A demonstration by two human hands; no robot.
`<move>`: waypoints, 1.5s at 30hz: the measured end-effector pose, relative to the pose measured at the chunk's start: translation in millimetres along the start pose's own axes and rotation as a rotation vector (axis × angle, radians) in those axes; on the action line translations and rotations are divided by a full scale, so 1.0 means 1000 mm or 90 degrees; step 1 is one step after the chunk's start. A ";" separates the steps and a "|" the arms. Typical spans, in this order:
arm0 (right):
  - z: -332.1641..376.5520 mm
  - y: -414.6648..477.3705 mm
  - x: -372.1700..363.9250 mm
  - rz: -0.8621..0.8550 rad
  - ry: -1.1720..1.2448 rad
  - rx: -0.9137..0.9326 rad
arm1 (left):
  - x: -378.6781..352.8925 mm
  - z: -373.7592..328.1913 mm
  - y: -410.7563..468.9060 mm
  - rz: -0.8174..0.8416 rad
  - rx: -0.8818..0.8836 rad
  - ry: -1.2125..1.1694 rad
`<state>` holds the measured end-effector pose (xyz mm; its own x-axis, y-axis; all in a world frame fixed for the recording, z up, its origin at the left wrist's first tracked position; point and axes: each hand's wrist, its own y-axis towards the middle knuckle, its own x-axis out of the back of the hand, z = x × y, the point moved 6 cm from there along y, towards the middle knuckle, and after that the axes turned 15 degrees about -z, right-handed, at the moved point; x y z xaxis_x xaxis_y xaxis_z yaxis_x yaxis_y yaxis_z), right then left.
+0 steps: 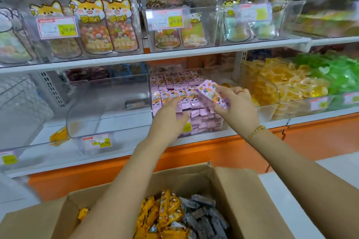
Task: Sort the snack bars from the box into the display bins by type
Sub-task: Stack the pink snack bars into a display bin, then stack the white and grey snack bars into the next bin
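1. A shop shelf (174,54) of clear bins.
2. The right hand (239,106) grips a stack of pink bars (209,93), just above their bin (151,101).
3. The left hand (171,114), fingers flat, steadies rows beside the grip.
4. Lower the stack level, aligned; the box (233,190) lies well below.

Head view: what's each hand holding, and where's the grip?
Right hand grips a bundle of pink snack bars by its right edge. Left hand holds nothing; its fingers rest on the stacked bars.
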<state>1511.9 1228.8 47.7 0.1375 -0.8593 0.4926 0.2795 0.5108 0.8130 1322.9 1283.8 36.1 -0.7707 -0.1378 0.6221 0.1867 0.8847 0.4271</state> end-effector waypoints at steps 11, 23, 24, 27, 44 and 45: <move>-0.018 0.033 -0.094 0.161 -0.253 0.066 | -0.042 0.020 0.018 0.077 -0.124 0.308; -0.008 0.028 -0.080 0.401 -0.213 -0.007 | -0.036 0.015 0.013 0.165 -0.080 0.254; -0.005 0.030 -0.078 0.422 -0.228 0.020 | -0.034 0.014 0.009 0.160 -0.070 0.227; -0.007 0.029 -0.082 0.478 -0.254 0.042 | -0.023 0.010 -0.011 0.114 -0.051 0.137; 0.029 -0.320 -0.073 0.876 0.007 0.012 | 0.011 0.257 -0.322 0.124 0.393 0.127; 0.026 -0.347 -0.076 0.927 -0.005 0.000 | 0.007 0.274 -0.340 0.173 0.433 0.165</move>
<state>1379.8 1116.9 -264.0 0.2880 0.4087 0.8660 -0.1004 0.9122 -0.3971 1087.0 1103.4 -284.3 -0.5686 0.0974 0.8168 -0.1307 0.9696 -0.2067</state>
